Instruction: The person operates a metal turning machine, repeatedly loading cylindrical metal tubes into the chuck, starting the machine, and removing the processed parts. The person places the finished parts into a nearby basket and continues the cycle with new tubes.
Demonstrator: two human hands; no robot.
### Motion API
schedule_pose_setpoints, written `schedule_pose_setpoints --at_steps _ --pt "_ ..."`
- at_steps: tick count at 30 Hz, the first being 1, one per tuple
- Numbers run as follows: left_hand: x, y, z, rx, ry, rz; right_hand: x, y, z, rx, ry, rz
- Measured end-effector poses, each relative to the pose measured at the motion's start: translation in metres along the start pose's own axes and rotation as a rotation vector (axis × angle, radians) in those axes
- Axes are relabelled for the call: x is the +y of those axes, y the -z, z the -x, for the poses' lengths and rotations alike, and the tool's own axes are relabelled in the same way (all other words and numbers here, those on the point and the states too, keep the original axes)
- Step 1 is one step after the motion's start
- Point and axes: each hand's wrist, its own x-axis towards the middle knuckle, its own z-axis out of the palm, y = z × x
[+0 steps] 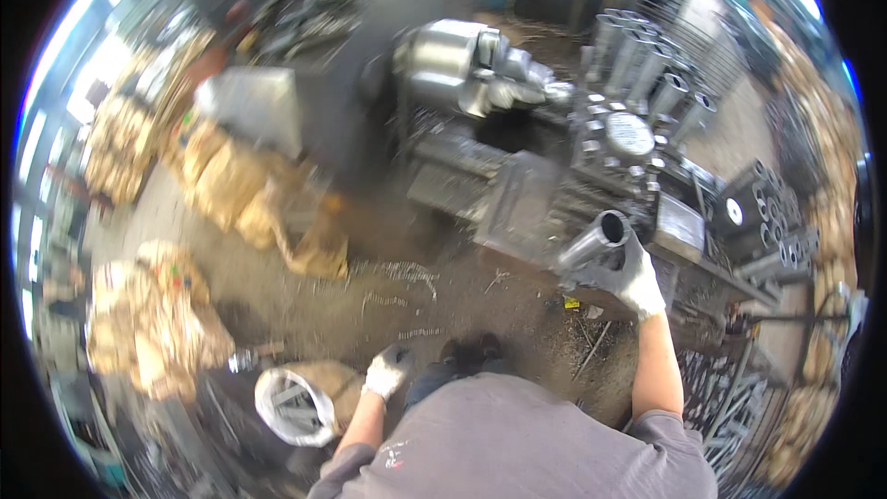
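My right hand [639, 285], in a white work glove with grey fingers, is wrapped round a short metal tube [596, 240]. The tube is tilted, its open end facing up, in front of the lathe bed. My left hand [388, 371], gloved too, hangs low by my left leg with its fingers curled in. Whatever may be inside those fingers is hidden. Nearest to it is an open sack [342, 386] with a white lining and metal pieces inside. Beyond the tube stand the lathe's shiny chuck [443, 65] and a tool post [631, 134] ringed with bolts.
Upright metal tubes [658, 60] stand in rows behind the tool post. More tubes [767, 208] lie stacked at the right. Full yellowish sacks [152, 319] sit on the floor at the left. Metal shavings [402, 273] are scattered on the floor. Metal bars [735, 416] lie at lower right.
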Motion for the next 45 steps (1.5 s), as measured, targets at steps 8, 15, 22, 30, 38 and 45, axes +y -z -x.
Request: schedule_pose_setpoints --at_steps 8,15,22,30,38,45 --pt "-0.178 -0.081 0.129 0.31 0.436 0.305 -0.043 -0.14 0.016 -0.38 -0.105 -0.532" --pt "-0.325 -0.226 0.322 0.388 1.048 0.655 -0.229 -0.294 0.128 -0.858 0.34 -0.104" --pt "-0.368 -0.479 0.44 0.149 1.117 0.31 -0.395 -0.404 0.262 -1.328 1.074 0.087" --pt "-0.24 -0.538 0.447 0.75 1.705 0.912 -0.507 -0.483 0.451 -1.796 1.425 -0.361" --pt "-0.218 -0.191 0.521 2.127 1.621 0.461 -0.592 -0.491 0.612 -2.045 1.668 -0.443" --pt "-0.373 -0.058 0.693 2.315 0.5 1.552 -0.619 -0.513 0.635 -2.135 1.858 -0.506"
